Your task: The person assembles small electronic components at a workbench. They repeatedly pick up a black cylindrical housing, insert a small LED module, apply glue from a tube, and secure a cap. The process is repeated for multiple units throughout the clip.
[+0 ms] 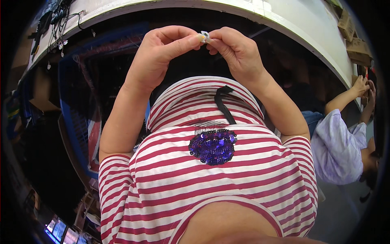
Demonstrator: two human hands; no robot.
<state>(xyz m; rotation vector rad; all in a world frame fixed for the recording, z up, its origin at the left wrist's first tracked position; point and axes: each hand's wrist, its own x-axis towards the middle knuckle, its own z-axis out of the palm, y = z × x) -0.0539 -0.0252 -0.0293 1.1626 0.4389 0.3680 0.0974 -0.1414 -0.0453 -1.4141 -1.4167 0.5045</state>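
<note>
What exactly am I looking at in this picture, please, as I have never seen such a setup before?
There is no robot here, only a person working barehanded. The single picture comes from a fisheye camera worn on that person's head and looking down, so straight edges bend and the striped shirt fills the lower middle. The left hand and right hand meet in front, their fingers pinching a small white piece, too tiny to identify. Beyond them is a white table, with dark cords hanging over its edge at the left. Another person in a pale purple top is nearby at the right.
</note>
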